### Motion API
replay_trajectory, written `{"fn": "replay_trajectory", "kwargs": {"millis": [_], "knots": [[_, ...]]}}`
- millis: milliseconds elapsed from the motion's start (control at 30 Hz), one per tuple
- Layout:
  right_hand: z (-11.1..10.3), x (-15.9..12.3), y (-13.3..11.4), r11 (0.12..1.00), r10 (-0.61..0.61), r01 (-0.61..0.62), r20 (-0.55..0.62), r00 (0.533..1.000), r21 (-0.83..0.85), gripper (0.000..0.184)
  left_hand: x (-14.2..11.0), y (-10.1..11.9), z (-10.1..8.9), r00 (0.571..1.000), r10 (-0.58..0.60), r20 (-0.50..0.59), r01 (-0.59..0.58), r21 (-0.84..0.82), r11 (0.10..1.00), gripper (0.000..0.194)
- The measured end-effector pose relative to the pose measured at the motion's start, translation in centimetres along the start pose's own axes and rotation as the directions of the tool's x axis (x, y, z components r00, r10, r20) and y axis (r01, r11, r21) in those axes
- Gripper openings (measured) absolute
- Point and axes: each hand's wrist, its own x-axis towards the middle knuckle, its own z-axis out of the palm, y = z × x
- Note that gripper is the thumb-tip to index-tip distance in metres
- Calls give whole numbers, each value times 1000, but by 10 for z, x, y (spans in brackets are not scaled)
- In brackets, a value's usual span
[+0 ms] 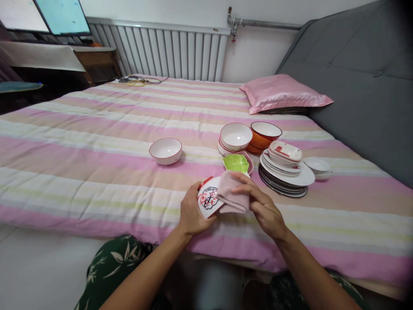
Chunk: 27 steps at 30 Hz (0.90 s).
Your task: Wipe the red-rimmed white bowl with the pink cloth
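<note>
At the near edge of the striped bed (pixel 97 172), we see the white dish (pixel 206 202) with its red rim and plum-blossom print raised above the cover, tilted, between the two hands. The left hand (pixel 195 211) pinches it from the left, with the thumb along the near side and the fingers behind; we judge that this keeps the printed face bare and the dish steady against the other hand's push. The right hand (pixel 263 204) pinches a folded pink cloth (pixel 235 196) against the dish's right part; its fingers lie over the cloth, though we cannot tell exactly where the thumb presses. Folding probably gives the cloth enough thickness to hold firmly. Just beyond, a green leaf-shaped dish (pixel 236 162) sits next to a pair of nested white bowls (pixel 236 137), and orange bowls (pixel 264 137) stand just right of those, nested likely because their shapes match. Farther right, dark-edged plates (pixel 284 189) lie under white plates (pixel 305 174), with squarish dishes (pixel 285 153) on top: the broad pieces below seem to give the small ones a stable base on the soft bedding. Small white dishes (pixel 318 165) form a low stack at the far right, while one red-rimmed bowl (pixel 165 151) rests alone to the left, well apart from the others.
</note>
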Motion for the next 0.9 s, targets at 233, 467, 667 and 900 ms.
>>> {"fn": "replay_trajectory", "kwargs": {"millis": [233,467,667,900], "knots": [[11,0,-14,970,-87,102,81,993,-219,68,-1,-2,1,1000,17,-7,-17,39,999,73],[21,-2,-11,913,-130,129,22,991,-386,57,-4,4,4,999,53,-9,-51,112,992,72],[20,-3,-21,927,-147,107,-85,985,-359,39,-8,8,6,986,168,19,-169,132,977,74],[27,-3,-31,706,-255,328,208,944,-628,44,-11,7,8,966,257,40,-260,115,959,70]]}}
